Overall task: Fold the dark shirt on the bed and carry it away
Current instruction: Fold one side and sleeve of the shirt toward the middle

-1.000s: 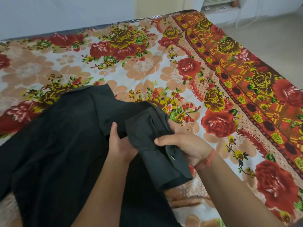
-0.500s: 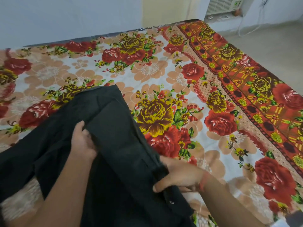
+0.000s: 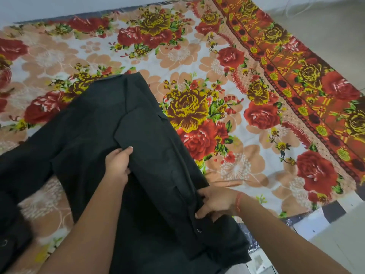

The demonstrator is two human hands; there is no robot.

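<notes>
The dark shirt point(image 3: 94, 123) lies spread on the flowered bed sheet point(image 3: 197, 56), its body toward the left and one sleeve folded down along its right side. My left hand point(image 3: 118, 165) grips a fold of the cloth near the shirt's middle, thumb on top. My right hand point(image 3: 215, 202) pinches the folded sleeve near its buttoned cuff at the lower right. The other sleeve trails off the left edge of the view.
The bed's near right corner point(image 3: 308, 216) shows at the lower right, with pale floor point(image 3: 335, 244) beyond it. Floor also runs along the bed's right side point(image 3: 325, 26). A wall stands behind the bed's far edge.
The sleeve has been drawn down and laid along the shirt's right side. My right hand moved toward me with the cuff; my left hand shifted along the fold. The camera tilted down.
</notes>
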